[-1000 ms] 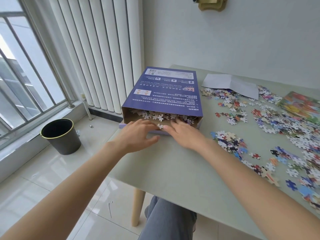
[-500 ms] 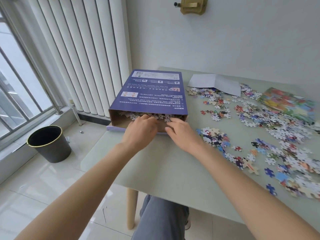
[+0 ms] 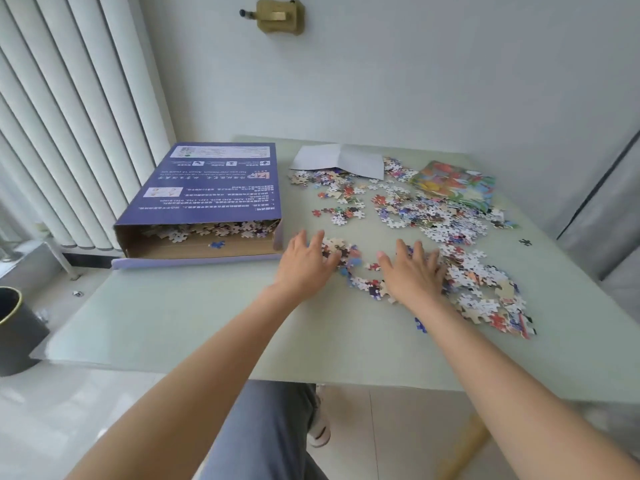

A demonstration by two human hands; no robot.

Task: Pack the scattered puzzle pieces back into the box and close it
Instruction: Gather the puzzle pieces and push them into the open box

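1. Cardboard, purple-printed and lying flat on the pale green table, the puzzle box sits at the left of the head view with its near end open and its flap folded down toward the person; loose pieces already lie inside the mouth.
2. Both hands rest palm-down with fingers spread and straight, holding nothing: the left hand just beside the box's right corner, touching the edge of the nearest heap of puzzle pieces, the right hand laid over more of the same scatter.
3. Further pieces spread well across the right half of the table, some lying on a colourful printed sheet and below a white folded paper.
4. Judged by look, the pieces are thin, light card that slides easily on the smooth top; they seem better swept or cupped between two flat hands than pinched singly, and a loose scoop could spill some over the table edge.
5. Most pieces remain outside, so the task appears early; the box, light and fairly stiff, looks best steadied at its open corner.
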